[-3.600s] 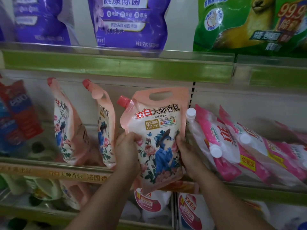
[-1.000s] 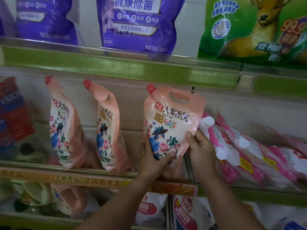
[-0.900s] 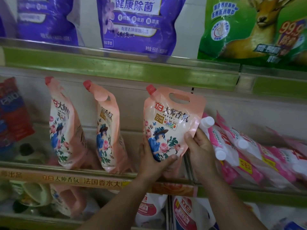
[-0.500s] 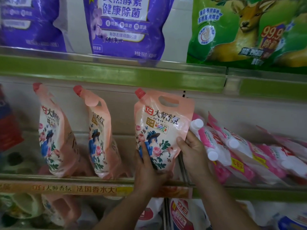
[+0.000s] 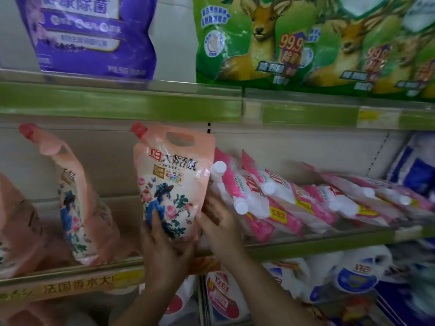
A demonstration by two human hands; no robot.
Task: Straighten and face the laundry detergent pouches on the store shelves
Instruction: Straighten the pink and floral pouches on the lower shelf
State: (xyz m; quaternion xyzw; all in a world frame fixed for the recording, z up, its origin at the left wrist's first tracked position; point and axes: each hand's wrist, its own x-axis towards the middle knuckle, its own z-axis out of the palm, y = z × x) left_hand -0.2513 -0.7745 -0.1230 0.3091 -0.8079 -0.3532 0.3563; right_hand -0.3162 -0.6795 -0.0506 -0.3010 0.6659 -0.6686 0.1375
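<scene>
Head view. A peach floral detergent pouch (image 5: pixel 173 182) with a red screw cap (image 5: pixel 138 130) and a cut-out carry handle stands upright on the middle shelf (image 5: pixel 317 242), its printed face turned outward, close to the shelf's front edge. The left hand (image 5: pixel 164 251) cups the pouch's lower left corner, fingers spread over the floral print; the right hand (image 5: pixel 220 228) grips its lower right edge, thumb on the front. To the left on the same shelf a second peach pouch (image 5: pixel 77 208) stands turned sideways, its face angled to the right, and part of a third shows at the frame's left edge. Just right of the held pouch, a row of pink-and-white pouches (image 5: pixel 294 201) with white caps lies tipped over, overlapping one another toward the shelf's right end; the nearest white cap touches or nearly touches the held pouch. The upper shelf carries a purple pouch (image 5: pixel 91 34) at left and green deer-printed pouches (image 5: pixel 282 41) at right, behind a green price rail (image 5: pixel 122 102). The lower shelf holds white and blue containers (image 5: pixel 353 274). The contents of every pouch are hidden by opaque packaging.
</scene>
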